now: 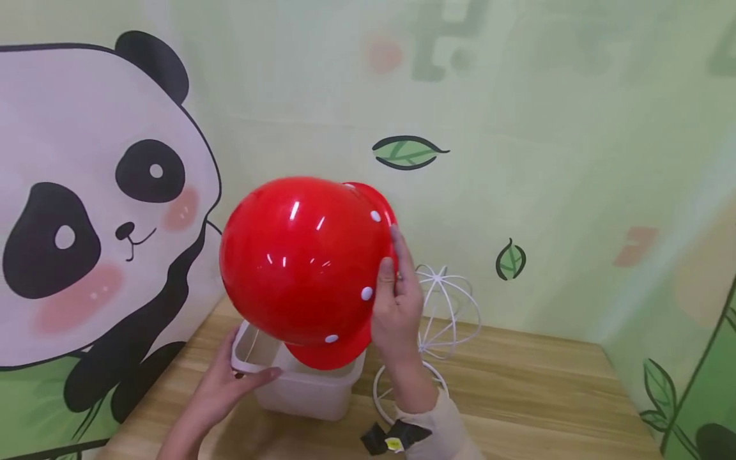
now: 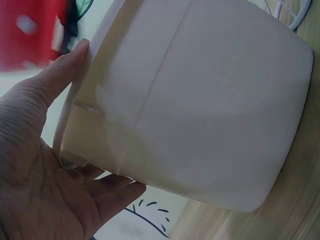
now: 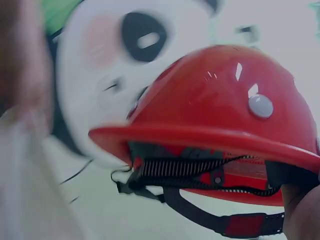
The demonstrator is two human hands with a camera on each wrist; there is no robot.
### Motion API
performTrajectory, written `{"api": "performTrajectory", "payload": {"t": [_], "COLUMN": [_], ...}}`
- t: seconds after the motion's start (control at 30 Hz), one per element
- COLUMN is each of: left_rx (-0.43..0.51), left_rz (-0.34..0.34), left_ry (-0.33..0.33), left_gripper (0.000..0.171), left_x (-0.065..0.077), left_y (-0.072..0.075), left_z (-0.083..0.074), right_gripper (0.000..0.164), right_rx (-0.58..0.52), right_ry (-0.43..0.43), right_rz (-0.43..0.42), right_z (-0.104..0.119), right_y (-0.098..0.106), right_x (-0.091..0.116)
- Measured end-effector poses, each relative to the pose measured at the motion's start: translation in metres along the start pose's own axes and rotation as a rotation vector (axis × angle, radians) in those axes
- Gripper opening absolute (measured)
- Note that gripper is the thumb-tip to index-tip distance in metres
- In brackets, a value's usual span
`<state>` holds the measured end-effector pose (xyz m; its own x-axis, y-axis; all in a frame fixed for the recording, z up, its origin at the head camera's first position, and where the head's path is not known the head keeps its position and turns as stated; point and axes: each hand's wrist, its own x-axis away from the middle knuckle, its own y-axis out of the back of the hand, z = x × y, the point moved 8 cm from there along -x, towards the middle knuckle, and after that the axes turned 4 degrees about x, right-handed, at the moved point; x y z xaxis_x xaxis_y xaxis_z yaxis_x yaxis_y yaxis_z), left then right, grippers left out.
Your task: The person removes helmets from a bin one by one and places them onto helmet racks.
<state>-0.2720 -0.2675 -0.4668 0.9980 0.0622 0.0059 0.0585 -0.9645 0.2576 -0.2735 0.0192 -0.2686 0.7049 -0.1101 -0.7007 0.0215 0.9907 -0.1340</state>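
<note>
My right hand holds a red hard hat by its brim, tilted with the shell facing me. It hangs over a white plastic bin and covers part of the bin's opening. The right wrist view shows the hat's ribbed black headband and a chin strap dangling below. My left hand grips the bin's left rim, thumb over the near edge and fingers on the outside. In the left wrist view, the bin's side wall fills the middle.
Behind my right hand stands a white wire rack with a dome-shaped top and a round base. Everything is on a wooden table against a panda-print wall. A black piece with a yellow label shows by my right sleeve.
</note>
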Motion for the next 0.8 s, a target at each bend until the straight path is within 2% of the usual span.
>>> {"api": "performTrajectory", "payload": {"t": [0.1,0.17,0.27,0.33,0.43,0.47,0.53,0.67,0.8], "left_rx": [-0.027,-0.061,-0.102,-0.108,-0.114,-0.109,-0.107,-0.113,-0.129], "left_rz": [-0.013,-0.029,-0.055,-0.063,-0.071,-0.072,-0.076,-0.072,-0.062], "left_ry": [-0.014,-0.043,-0.102,-0.121,-0.107,-0.103,-0.089,-0.079,-0.08], "left_gripper": [0.118,0.117,0.112,0.11,0.109,0.109,0.109,0.109,0.111], "left_x": [-0.001,0.0,0.005,0.008,0.011,0.011,0.012,0.011,0.008], "left_y": [-0.001,0.0,0.001,0.002,0.004,0.005,0.006,0.004,0.001], "left_z": [-0.002,-0.005,-0.009,-0.009,-0.005,-0.004,-0.002,-0.001,-0.003], "right_gripper": [0.047,0.046,0.046,0.045,0.044,0.044,0.044,0.045,0.047], "right_rx": [-0.194,-0.324,-0.481,-0.535,-0.563,-0.596,-0.592,-0.559,-0.465], "right_ry": [0.001,-0.003,-0.015,-0.03,-0.086,-0.099,-0.129,-0.179,-0.293], "right_rz": [-0.066,-0.109,-0.185,-0.252,-0.326,-0.332,-0.342,-0.356,-0.437], "right_z": [0.03,0.04,0.039,0.029,0.011,0.004,-0.008,-0.028,-0.051], "right_y": [0.031,0.055,0.094,0.119,0.146,0.151,0.16,0.172,0.183], "right_x": [-0.007,-0.008,-0.002,0.006,0.018,0.022,0.029,0.041,0.054]}}
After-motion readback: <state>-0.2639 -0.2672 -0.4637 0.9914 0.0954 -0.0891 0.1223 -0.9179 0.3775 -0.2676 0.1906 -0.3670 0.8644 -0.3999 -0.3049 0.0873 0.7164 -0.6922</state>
